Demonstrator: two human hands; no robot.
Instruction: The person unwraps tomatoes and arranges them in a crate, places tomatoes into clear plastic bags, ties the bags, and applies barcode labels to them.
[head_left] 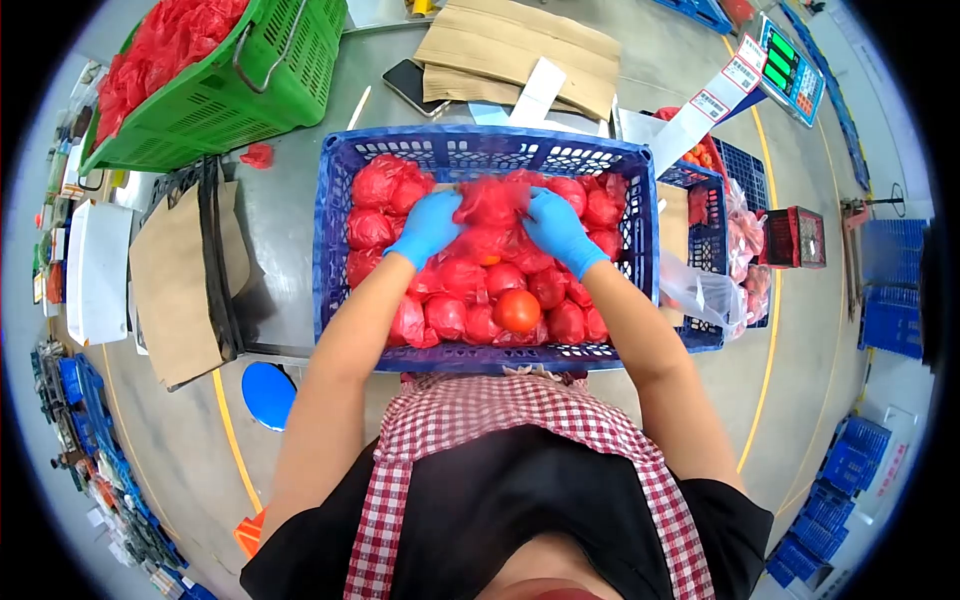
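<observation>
My left hand point(430, 228), in a blue glove, pinches one side of a red plastic bag point(490, 205) over the blue crate point(480, 358). On the bag's other side my right hand point(558, 232), gloved alike, has its fingers closed on it. The bag is smeared by motion, and its contents are mostly hidden. Below and around both hands, several red-bagged round bundles point(455, 280) fill the crate. A bare tomato point(517, 311) lies on top of them near the crate's front side.
A green crate point(290, 75) heaped with red plastic bags point(170, 55) stands at back left. Behind the blue crate lie cardboard sheets point(520, 50) and a phone point(414, 86). A scale with a lit display point(780, 55) and another blue crate point(708, 230) are at right.
</observation>
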